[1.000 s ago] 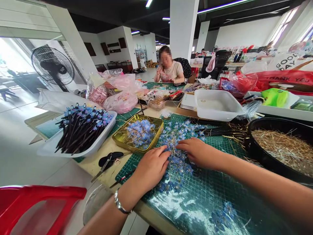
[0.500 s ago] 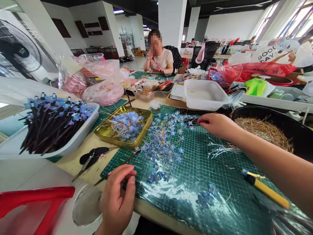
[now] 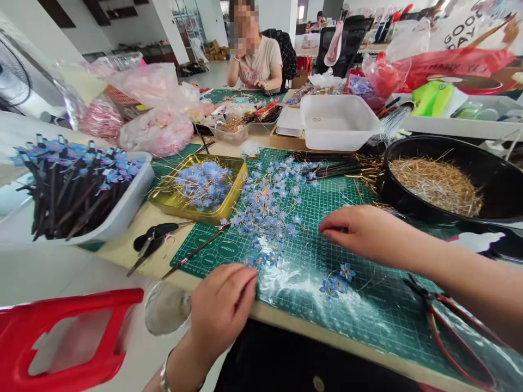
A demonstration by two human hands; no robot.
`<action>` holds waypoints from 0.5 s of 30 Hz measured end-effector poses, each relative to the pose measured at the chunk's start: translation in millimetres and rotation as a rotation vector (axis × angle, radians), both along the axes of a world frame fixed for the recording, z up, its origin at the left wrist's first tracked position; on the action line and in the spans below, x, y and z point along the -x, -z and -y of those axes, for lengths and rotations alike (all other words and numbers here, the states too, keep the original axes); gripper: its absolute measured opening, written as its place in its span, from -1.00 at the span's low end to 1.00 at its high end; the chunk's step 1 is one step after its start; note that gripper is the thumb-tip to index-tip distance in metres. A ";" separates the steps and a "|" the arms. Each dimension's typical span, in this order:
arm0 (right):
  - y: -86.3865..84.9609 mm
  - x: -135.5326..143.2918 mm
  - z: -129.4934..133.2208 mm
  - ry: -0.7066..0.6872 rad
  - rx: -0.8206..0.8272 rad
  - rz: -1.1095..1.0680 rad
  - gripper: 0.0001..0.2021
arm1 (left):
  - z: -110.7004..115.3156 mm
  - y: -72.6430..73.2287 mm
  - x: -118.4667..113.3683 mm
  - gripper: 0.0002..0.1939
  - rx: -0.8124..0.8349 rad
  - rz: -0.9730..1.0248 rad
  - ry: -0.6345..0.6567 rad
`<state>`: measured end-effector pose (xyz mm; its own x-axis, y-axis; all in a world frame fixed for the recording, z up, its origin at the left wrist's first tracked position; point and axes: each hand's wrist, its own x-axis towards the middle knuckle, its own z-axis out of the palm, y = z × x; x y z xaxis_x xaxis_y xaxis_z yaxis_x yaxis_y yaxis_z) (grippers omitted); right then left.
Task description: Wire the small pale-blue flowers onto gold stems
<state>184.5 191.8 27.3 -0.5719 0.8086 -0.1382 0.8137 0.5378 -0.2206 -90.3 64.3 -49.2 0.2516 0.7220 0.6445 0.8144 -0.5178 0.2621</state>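
My left hand (image 3: 224, 305) is closed at the front edge of the green cutting mat (image 3: 302, 305), its fingertips by the nearest blue flowers in the pile. Whether anything is pinched there is hidden. My right hand (image 3: 355, 231) hovers over the mat's right half, fingers curled together, with whatever they hold out of sight. Between and beyond my hands spreads a pile of blue wire-stemmed flowers (image 3: 269, 212). A smaller flower cluster (image 3: 337, 283) lies below my right hand. Behind the pile rest dark stems (image 3: 339, 166) with golden wire ends.
Left are a gold tray (image 3: 237, 204) of blue flowers, black-handled scissors (image 3: 153, 242) and a white bin (image 3: 122, 218) of finished dark stems. Right are red-handled pliers (image 3: 439, 310) and a black basin (image 3: 502, 169) of gold wire. A person sits across the table.
My right hand has drawn back toward me from the dark stems to over the mat. My left hand has shifted right toward the flowers, its fingers closing. The camera view has tilted down.
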 end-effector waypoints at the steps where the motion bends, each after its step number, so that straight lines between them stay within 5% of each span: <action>1: 4.0 6.2 -1.8 -0.018 -0.006 0.010 -0.83 | 0.0 -3.6 -3.9 -0.83 -0.027 -0.049 0.007; 8: 19.4 49.9 -44.8 -0.046 -0.016 0.127 -0.79 | -9.6 -23.5 -13.9 -0.75 -0.009 -0.119 -0.065; 15: 26.0 42.1 -48.9 -0.172 0.130 0.149 -0.76 | -20.0 -28.4 -14.6 -0.78 0.186 -0.077 0.017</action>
